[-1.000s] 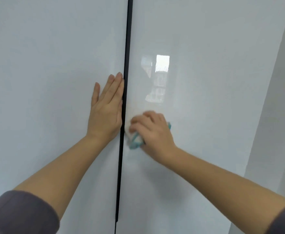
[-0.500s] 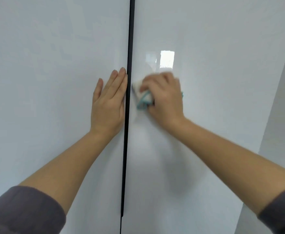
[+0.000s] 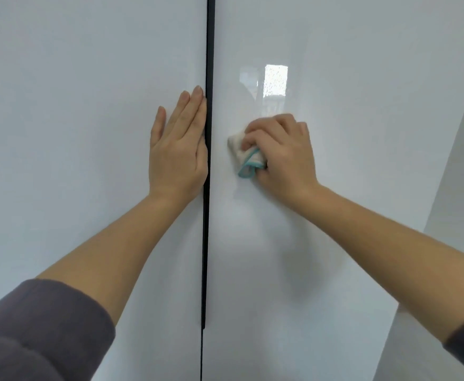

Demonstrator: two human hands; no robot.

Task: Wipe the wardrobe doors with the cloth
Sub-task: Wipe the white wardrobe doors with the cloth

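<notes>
Two glossy white wardrobe doors fill the view, the left door [image 3: 74, 133] and the right door [image 3: 349, 188], split by a dark vertical gap [image 3: 208, 50]. My left hand [image 3: 177, 149] lies flat on the left door, fingers straight, right beside the gap. My right hand [image 3: 283, 155] grips a bunched white cloth with a teal edge [image 3: 243, 154] and presses it against the right door just right of the gap. Most of the cloth is hidden under my fingers.
A white side wall [image 3: 459, 188] runs along the right door's edge. A window reflection [image 3: 276, 81] shines on the right door above my right hand. Dark grey sleeves cover both forearms near the bottom corners.
My right hand with the cloth went up the right door from below, then came back down a little and to the right. My left hand stayed flat in place.
</notes>
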